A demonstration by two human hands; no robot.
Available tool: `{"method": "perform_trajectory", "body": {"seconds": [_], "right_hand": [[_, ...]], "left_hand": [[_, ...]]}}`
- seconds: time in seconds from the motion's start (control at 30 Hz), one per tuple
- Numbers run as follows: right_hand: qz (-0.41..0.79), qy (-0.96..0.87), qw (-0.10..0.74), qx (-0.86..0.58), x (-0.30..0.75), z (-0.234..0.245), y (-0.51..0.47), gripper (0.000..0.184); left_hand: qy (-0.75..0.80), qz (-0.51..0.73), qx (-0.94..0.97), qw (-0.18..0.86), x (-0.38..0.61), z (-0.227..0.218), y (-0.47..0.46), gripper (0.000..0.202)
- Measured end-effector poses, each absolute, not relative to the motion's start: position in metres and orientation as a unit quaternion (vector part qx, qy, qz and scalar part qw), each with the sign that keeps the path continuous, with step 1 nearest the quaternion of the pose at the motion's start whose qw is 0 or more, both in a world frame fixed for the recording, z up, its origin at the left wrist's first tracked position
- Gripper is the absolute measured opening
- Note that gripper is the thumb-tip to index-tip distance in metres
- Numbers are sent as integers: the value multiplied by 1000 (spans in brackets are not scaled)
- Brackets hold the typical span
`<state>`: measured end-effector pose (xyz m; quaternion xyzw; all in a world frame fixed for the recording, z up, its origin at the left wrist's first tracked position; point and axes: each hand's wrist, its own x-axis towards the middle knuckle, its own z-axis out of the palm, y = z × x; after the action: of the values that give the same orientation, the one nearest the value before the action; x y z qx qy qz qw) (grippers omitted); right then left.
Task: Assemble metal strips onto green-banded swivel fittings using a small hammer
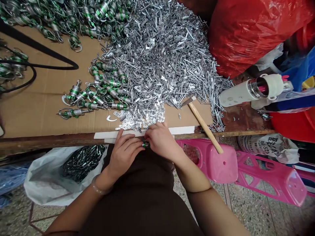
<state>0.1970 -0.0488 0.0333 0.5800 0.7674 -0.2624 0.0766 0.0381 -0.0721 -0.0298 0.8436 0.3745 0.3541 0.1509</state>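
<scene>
At the table's front edge, close to my body, a small green-and-silver metal fitting [146, 144] shows between my hands, mostly covered by fingers. My left hand [125, 149] holds its left end with the fingertips. Curled over the other end is my right hand [159, 139], its fingers bent; whether it also pinches a smaller part is hidden. Just beyond the fingers lie flat perforated metal plates [133, 123]. A loose silver hook [111, 118] rests on the cardboard to the left, with a cluster of finished-looking green-and-silver fittings [98, 95] behind it.
A large heap of small metal plates and pins [159, 52] covers the back. A hammer [205, 126] overhangs the edge at right, near a white bottle [238, 95] and red bag [256, 29]. Pink stools [222, 164] and a white sack [44, 177] stand below; black cables [49, 54] cross the left.
</scene>
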Motion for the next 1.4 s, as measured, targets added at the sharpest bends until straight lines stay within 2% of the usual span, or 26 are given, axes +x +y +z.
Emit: {"method": "perform_trajectory", "body": {"seconds": [0.07,0.13,0.23,0.27,0.3,0.37,0.47,0.53,0.63,0.7,0.8,0.97,1.17,1.23,1.3,1.4], "right_hand": [[-254,768,89,581,194,36,-47,15],[-272,757,51,592,202,35,-46,13],[-255,672,-111,686,243,25,-44,13],[-184,605,-171,756,263,19,-43,13],[-135,562,-186,794,284,12,-41,22],[-44,480,-164,861,322,0,-36,38],[-27,464,-138,875,346,-11,-35,29],[-32,476,-142,867,337,-7,-45,25],[-88,524,-144,834,298,9,-77,32],[-184,631,-147,739,271,21,-101,30],[-175,723,-201,637,243,28,-124,32],[-167,746,-69,641,228,26,-122,35],[-181,714,-76,672,237,21,-114,34],[-136,649,-86,744,260,11,-102,35],[-41,559,-107,822,292,-1,-83,39],[38,498,-114,859,338,-18,-54,42]], "left_hand": [[375,355,843,151,38,-30,-72,6],[377,354,842,152,38,-30,-72,6],[379,354,841,152,39,-29,-73,8],[378,356,841,151,39,-29,-73,9],[377,358,841,150,39,-29,-73,10],[376,361,840,150,39,-30,-73,10],[377,359,841,149,39,-30,-72,9],[377,357,842,147,39,-30,-72,8],[377,356,842,146,39,-29,-72,9],[378,356,843,144,38,-30,-72,8],[381,351,842,152,38,-31,-72,8],[376,351,843,159,37,-32,-72,10],[369,361,843,150,38,-31,-72,11],[365,361,845,149,37,-32,-71,12],[353,362,850,147,36,-32,-70,13],[318,363,863,149,35,-30,-69,17]]}}
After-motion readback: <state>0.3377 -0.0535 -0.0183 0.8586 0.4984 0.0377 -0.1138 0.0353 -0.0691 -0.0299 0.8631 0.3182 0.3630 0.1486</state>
